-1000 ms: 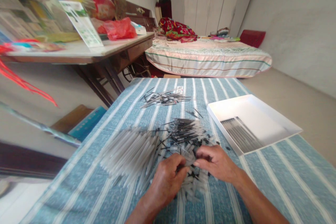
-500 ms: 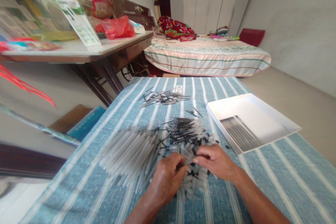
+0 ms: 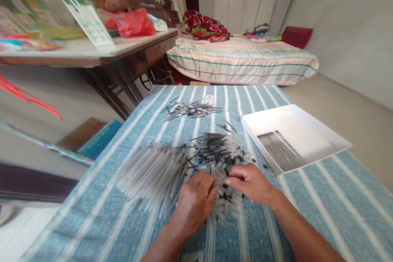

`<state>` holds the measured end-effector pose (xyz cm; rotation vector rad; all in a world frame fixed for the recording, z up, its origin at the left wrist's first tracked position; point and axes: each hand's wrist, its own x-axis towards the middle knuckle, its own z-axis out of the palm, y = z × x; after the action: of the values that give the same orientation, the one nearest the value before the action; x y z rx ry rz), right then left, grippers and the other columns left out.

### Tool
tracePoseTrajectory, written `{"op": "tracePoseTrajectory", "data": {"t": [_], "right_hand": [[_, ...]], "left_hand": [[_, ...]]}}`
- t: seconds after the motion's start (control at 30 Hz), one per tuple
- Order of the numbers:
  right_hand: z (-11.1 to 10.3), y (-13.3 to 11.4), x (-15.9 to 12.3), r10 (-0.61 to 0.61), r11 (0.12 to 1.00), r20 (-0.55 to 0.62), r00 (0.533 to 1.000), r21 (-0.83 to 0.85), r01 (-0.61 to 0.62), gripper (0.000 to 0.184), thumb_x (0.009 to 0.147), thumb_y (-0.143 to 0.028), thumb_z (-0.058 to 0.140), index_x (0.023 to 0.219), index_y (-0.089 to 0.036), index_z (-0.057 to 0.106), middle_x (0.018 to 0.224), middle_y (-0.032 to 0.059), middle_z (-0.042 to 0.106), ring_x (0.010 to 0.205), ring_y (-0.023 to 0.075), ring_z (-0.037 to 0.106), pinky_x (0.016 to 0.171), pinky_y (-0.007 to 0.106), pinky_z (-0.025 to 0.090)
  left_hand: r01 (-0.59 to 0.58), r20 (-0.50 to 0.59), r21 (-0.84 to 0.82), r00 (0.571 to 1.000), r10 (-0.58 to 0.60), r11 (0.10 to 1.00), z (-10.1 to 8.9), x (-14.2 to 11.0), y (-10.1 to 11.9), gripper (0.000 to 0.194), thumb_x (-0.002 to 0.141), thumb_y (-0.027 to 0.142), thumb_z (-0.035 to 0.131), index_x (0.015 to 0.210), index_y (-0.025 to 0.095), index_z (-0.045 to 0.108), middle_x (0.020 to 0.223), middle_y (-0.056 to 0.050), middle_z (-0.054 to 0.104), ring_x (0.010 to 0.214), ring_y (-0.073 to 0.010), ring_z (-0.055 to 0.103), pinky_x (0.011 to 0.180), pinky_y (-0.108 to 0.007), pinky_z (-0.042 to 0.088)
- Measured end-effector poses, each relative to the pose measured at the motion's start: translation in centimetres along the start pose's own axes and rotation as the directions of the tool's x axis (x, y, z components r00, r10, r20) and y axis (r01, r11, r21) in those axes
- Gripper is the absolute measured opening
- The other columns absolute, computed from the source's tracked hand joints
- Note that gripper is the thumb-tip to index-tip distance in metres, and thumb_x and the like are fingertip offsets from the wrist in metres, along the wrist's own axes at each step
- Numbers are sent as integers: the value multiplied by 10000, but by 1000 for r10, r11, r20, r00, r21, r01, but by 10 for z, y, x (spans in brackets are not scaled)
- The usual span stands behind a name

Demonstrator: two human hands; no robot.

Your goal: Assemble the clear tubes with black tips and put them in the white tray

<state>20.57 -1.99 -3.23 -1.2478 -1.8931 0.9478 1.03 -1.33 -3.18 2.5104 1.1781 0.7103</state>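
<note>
My left hand (image 3: 196, 196) is closed, its thumb pressed against the curled fingers, low over a heap of small translucent cap-like pieces (image 3: 225, 211). Facing it, my right hand (image 3: 248, 180) pinches with thumb and forefinger over the same heap. The fingertips nearly meet; whatever they grip is too small and blurred to make out. Left of the hands lies a pile of long translucent tubes (image 3: 150, 172), like pen barrels. Just beyond the hands is a bundle of thin dark-tipped sticks (image 3: 215, 147), resembling pen refills.
On the right stands a shallow white box (image 3: 319, 139) with a row of grey finished-looking sticks (image 3: 281, 151) inside. A looser pile of thin sticks (image 3: 193, 109) lies at the far end of the striped tablecloth (image 3: 123, 229). A cluttered side table (image 3: 104, 57) stands left, a bed (image 3: 245, 59) behind.
The view has tilted down slightly, so the surroundings sit a little higher in the picture. Both hands stay close together over the small pieces, with barely any shift.
</note>
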Motion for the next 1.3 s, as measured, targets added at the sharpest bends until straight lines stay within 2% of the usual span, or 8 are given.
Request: {"op": "tracePoseTrajectory", "data": {"t": [0.13,0.27,0.43,0.57,0.77,1.03,1.3], "right_hand": [[-3,1,0,26,1000,-48,998,-6,-27,283,832,-325,511,605,-156,535,494,-53,458,467,70,428,476,171,319],[-4,6,0,51,992,-87,995,-108,-60,240,810,-299,540,620,-155,562,505,-48,465,483,76,436,486,176,314],[-1,11,0,52,976,-69,996,-210,-65,207,805,-276,542,636,-160,571,510,-49,467,487,77,444,496,181,300],[2,12,0,48,956,-50,998,-287,-60,185,809,-265,539,653,-171,575,517,-41,497,491,86,464,510,187,306],[7,14,-2,25,898,-7,1000,-440,-25,122,806,-221,538,704,-190,598,589,-17,597,553,111,549,540,200,318],[6,9,-3,-1,818,99,995,-572,58,144,847,-216,489,772,-204,611,712,5,668,660,136,620,583,217,338],[15,-1,-1,53,713,136,989,-699,57,140,852,-260,476,827,-206,603,719,27,688,670,171,638,557,249,314]], "left_hand": [[48,-76,-40,996,-51,998,-1,1,-3,80,815,174,487,742,169,520,717,-31,560,678,-153,532,626,-253,408],[108,-157,-79,980,-120,991,-3,1,-4,77,802,191,524,727,172,522,732,-27,562,686,-145,533,644,-250,408],[145,-184,-132,968,-168,981,-6,2,-4,111,792,223,548,695,170,533,706,-11,541,637,-121,521,629,-235,402],[222,-175,-148,953,-246,964,-8,3,-3,142,777,251,565,661,169,548,655,6,535,569,-103,501,585,-218,393],[340,-204,-226,900,-386,913,-10,5,-1,149,759,291,576,672,169,577,595,26,545,515,-95,500,521,-197,388],[455,-227,-312,816,-531,834,-13,5,-6,201,724,372,591,718,174,629,590,23,599,512,-110,526,504,-203,406],[480,-260,-398,758,-598,782,-13,6,-1,217,703,381,602,702,168,639,554,28,579,504,-106,498,503,-203,393]]}}
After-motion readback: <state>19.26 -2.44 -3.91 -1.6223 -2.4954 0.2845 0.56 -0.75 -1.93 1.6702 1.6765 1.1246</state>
